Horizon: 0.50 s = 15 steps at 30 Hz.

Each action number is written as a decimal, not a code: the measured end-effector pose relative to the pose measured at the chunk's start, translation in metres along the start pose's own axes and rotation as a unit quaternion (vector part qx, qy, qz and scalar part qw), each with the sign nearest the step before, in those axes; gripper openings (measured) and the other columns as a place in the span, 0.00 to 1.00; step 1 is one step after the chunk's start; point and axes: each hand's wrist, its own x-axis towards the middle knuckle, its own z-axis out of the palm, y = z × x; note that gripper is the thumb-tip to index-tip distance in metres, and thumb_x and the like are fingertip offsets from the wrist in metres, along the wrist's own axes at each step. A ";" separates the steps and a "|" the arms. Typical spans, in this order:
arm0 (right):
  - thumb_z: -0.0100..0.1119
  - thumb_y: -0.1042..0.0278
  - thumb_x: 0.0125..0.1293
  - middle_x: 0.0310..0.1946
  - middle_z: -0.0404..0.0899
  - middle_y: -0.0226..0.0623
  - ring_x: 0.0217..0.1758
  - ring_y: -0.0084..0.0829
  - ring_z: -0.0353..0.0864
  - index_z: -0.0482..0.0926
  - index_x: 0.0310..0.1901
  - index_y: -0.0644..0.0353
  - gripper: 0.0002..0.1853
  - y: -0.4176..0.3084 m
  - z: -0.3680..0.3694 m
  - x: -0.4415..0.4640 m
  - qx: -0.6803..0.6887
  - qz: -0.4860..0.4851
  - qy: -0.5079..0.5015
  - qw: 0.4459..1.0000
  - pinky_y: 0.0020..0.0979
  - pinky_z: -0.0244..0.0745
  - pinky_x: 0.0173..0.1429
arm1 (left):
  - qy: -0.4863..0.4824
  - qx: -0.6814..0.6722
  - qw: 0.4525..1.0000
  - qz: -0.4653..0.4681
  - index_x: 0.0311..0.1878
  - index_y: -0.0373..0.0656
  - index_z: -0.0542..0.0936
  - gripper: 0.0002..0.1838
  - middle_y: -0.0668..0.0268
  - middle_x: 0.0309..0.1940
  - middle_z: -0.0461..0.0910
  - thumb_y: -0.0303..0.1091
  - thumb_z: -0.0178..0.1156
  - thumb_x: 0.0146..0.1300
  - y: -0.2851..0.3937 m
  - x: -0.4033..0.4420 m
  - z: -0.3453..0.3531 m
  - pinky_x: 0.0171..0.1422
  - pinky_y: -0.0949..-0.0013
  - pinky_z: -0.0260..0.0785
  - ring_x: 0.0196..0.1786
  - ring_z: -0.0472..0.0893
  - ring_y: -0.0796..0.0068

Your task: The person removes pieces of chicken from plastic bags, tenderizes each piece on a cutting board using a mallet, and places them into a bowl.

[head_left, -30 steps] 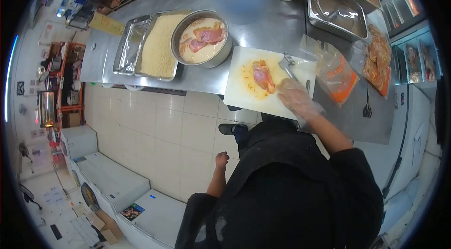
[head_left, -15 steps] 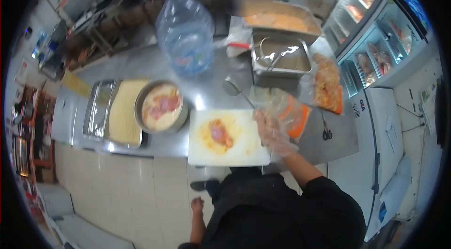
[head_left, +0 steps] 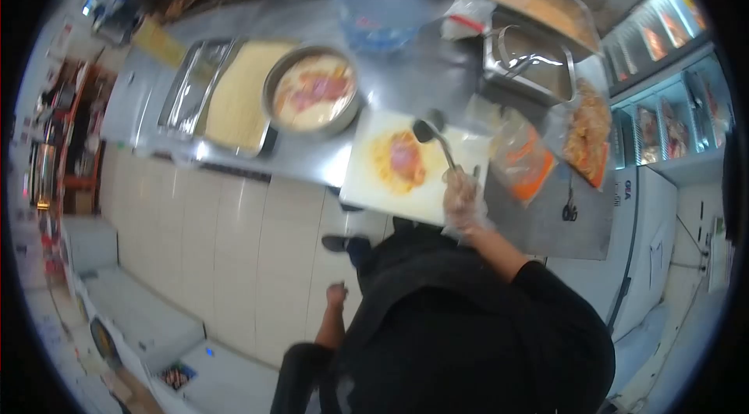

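My right hand (head_left: 463, 199), in a clear plastic glove, is closed around the handle of what looks like a metal ladle (head_left: 428, 128). Its round head hangs over the white cutting board (head_left: 367, 188). On the board lies a piece of raw meat (head_left: 404, 158), spread in yellow-orange marinade, just left of the ladle head. My left hand (head_left: 336, 294) is down at my side above the floor, fingers curled, with nothing seen in it. Left of the board stands a round metal bowl (head_left: 272, 110) holding pale batter with raw meat pieces.
Beside the bowl is a tray of pale yellow crumbs (head_left: 247, 94). A large water bottle (head_left: 380, 4) stands behind the board. To the right are a steel pan (head_left: 538, 90), a plastic bag with orange print (head_left: 519, 156), a bag of orange food pieces (head_left: 587, 133) and scissors (head_left: 570, 207).
My right hand has raised the ladle, and its head has swung from behind the board to above it. My view has turned, shifting the table up and right. My left hand stays low.
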 end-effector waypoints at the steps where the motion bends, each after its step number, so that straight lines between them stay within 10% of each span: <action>1: 0.34 0.74 0.57 0.24 0.68 0.41 0.27 0.36 0.70 0.69 0.35 0.60 0.10 -0.002 -0.003 0.001 -0.114 -0.098 -0.031 0.988 0.33 0.65 0.29 | 0.046 0.039 0.994 0.091 0.34 0.38 0.73 0.11 0.62 0.21 0.74 0.34 0.51 0.50 -0.023 0.003 0.021 0.30 0.69 0.64 0.27 0.72 0.72; 3: 0.33 0.71 0.58 0.20 0.68 0.43 0.29 0.38 0.71 0.71 0.30 0.58 0.12 -0.012 -0.004 -0.004 -0.109 -0.078 0.001 0.991 0.36 0.64 0.30 | 0.041 -0.414 0.873 -0.256 0.33 0.36 0.73 0.12 0.62 0.20 0.73 0.35 0.51 0.50 0.018 0.009 -0.007 0.26 0.71 0.63 0.24 0.72 0.73; 5: 0.33 0.66 0.58 0.18 0.68 0.43 0.29 0.39 0.71 0.72 0.30 0.59 0.13 -0.051 -0.051 0.025 -0.044 0.061 0.028 0.997 0.35 0.65 0.34 | 0.074 -0.535 0.757 -0.369 0.33 0.34 0.73 0.12 0.63 0.19 0.73 0.35 0.51 0.51 0.045 0.017 -0.032 0.23 0.74 0.61 0.21 0.71 0.76; 7: 0.32 0.62 0.59 0.23 0.71 0.46 0.31 0.43 0.71 0.71 0.31 0.59 0.15 -0.044 -0.045 0.027 0.129 0.245 -0.029 0.960 0.36 0.65 0.37 | 0.067 -0.532 0.748 -0.391 0.33 0.34 0.73 0.13 0.63 0.19 0.73 0.35 0.51 0.51 0.050 0.017 -0.027 0.23 0.74 0.61 0.21 0.71 0.76; 11: 0.29 0.52 0.62 0.31 0.71 0.50 0.39 0.45 0.69 0.71 0.29 0.59 0.22 -0.014 -0.005 -0.003 -0.021 -0.056 -0.047 0.997 0.38 0.62 0.43 | 0.042 -0.527 0.744 -0.408 0.33 0.34 0.73 0.13 0.64 0.19 0.73 0.35 0.52 0.51 0.056 0.029 -0.038 0.24 0.75 0.60 0.22 0.71 0.77; 15: 0.30 0.53 0.62 0.38 0.69 0.50 0.43 0.47 0.68 0.70 0.36 0.57 0.20 -0.054 -0.050 0.002 0.036 0.181 -0.111 0.977 0.40 0.60 0.46 | 0.070 -0.505 0.763 -0.398 0.33 0.34 0.73 0.12 0.64 0.18 0.73 0.35 0.51 0.52 0.061 0.027 -0.046 0.24 0.76 0.60 0.21 0.70 0.78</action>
